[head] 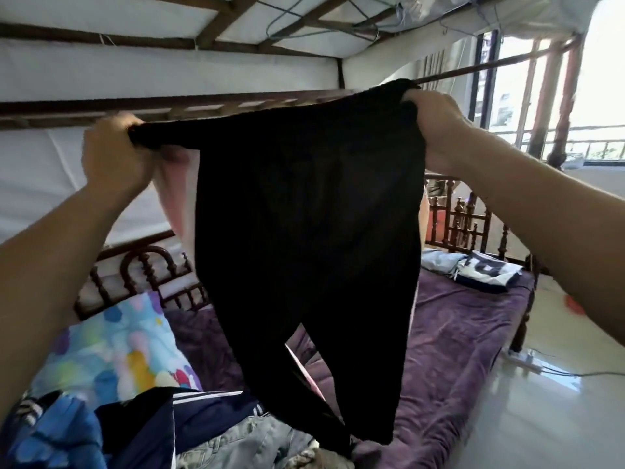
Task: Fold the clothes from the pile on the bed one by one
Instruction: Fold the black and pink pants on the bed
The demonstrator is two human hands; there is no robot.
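Head view: we are clenching our left hand (111, 154) on one waistband corner of the black trousers (304, 214) and our right hand (436, 130) on the other, their legs hanging straight down from both grips over the pile (203, 431) at the near edge of the bed (456, 333).

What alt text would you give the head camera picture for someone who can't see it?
A person's left hand and right hand grip the top corners of black fabric trousers, holding them spread in the air above a purple-blanketed wooden bed; a pile of unfolded clothes lies near the bottom edge.
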